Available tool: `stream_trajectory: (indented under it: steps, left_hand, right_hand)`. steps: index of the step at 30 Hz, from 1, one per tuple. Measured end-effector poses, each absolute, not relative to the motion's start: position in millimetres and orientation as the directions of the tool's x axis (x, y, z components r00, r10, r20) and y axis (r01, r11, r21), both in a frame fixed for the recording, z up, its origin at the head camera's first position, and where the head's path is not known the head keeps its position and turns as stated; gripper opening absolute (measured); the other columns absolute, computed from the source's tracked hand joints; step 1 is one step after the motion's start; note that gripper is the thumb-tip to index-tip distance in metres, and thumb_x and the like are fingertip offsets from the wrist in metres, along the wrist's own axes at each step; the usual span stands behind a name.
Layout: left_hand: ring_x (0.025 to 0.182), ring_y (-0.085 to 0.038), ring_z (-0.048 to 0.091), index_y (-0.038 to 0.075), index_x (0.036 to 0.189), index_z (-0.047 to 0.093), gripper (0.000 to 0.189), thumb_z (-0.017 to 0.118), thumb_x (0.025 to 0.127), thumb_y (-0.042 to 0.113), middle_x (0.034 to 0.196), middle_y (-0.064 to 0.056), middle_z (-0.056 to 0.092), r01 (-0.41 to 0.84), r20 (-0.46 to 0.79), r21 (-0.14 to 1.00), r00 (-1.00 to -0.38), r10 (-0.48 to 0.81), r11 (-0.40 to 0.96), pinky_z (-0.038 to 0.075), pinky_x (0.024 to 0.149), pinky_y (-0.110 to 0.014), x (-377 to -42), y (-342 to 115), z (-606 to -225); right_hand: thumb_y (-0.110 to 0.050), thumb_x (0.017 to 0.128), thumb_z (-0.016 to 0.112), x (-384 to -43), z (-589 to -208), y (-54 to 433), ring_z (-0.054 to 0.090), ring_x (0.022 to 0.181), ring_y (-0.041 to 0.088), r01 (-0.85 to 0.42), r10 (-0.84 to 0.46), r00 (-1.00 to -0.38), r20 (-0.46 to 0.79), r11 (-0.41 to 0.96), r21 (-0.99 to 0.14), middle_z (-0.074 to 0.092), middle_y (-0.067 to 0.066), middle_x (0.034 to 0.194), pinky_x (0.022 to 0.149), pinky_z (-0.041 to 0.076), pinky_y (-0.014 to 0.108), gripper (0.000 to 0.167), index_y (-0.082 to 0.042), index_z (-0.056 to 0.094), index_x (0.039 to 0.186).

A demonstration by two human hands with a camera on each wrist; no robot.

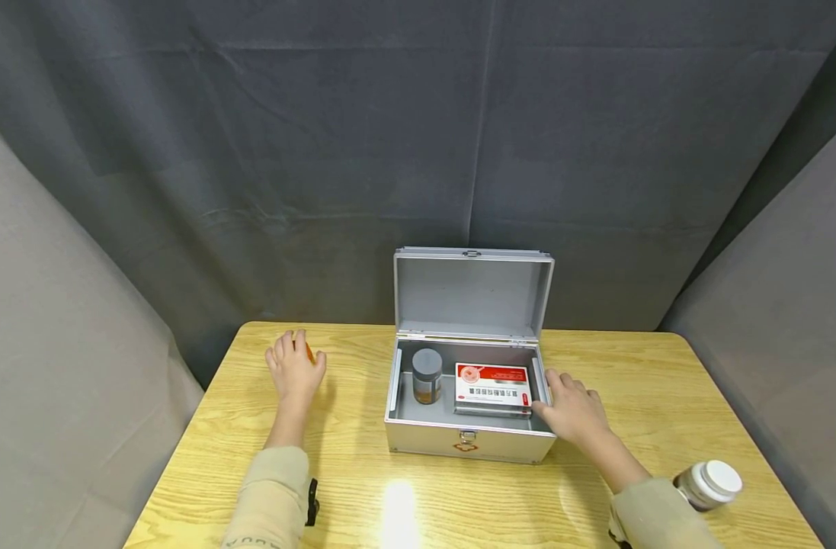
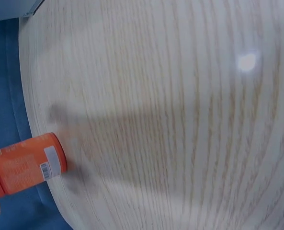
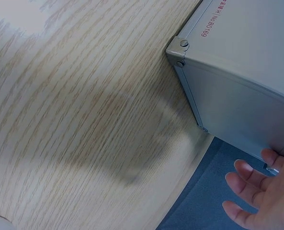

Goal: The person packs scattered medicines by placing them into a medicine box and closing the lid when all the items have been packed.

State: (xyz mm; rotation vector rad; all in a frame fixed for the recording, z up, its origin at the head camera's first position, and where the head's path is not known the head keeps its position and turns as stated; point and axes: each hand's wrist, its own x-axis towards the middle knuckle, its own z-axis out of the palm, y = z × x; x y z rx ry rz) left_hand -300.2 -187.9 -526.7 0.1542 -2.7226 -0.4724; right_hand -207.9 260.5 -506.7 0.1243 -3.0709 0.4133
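At the left of the table, my left hand [image 1: 296, 370] grips an orange bottle [image 2: 29, 163]; only a sliver of it shows past the fingers in the head view. The left wrist view shows its white label with a barcode, tilted above the wood. My right hand [image 1: 577, 412] rests at the right rim of an open silver first-aid case [image 1: 431, 443], fingers loose and spread along its outer side. Inside the case stand a grey-lidded jar [image 1: 427, 375] on the left and a red-and-white medicine box [image 1: 493, 386] on the right.
A white-lidded bottle [image 1: 709, 485] is on the table [image 1: 349, 427] beside my right sleeve. The raised case lid [image 1: 472, 293] leans back toward the dark grey curtain [image 1: 321, 152]. Pale cloth panels [image 1: 54, 343] flank both sides.
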Motion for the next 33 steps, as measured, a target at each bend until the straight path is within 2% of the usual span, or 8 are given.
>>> stream_trajectory:
  steps: [12, 33]
  left_hand:
    - [0.104, -0.04, 0.038, 0.002, 0.125, 0.044, 0.053, 0.053, 0.083, 0.033, 0.117, -0.022, 0.042, -0.084, 0.343, 0.332, -0.917, -0.203, 0.94, 0.017, 0.099, -0.053, -298.8, -198.0, -528.4]
    - [0.096, -0.04, 0.038, 0.0, 0.122, 0.043, 0.048, 0.054, 0.085, 0.028, 0.109, -0.023, 0.042, -0.105, 0.326, 0.351, -0.918, -0.227, 0.93, 0.025, 0.09, -0.052, -298.1, -195.3, -529.8]
  right_hand:
    - [-0.037, 0.082, 0.056, -208.8, -506.3, 260.8, 0.048, 0.104, 0.047, -0.081, -0.071, -0.996, 0.048, 0.961, -0.263, 0.049, 0.027, 0.115, 0.082, 0.033, 0.065, 0.061, 0.0, 0.039, 0.127]
    - [-0.038, 0.082, 0.056, -207.6, -506.7, 259.9, 0.048, 0.103, 0.046, -0.078, -0.069, -0.997, 0.044, 0.962, -0.262, 0.05, 0.026, 0.114, 0.082, 0.033, 0.064, 0.06, -0.001, 0.039, 0.126]
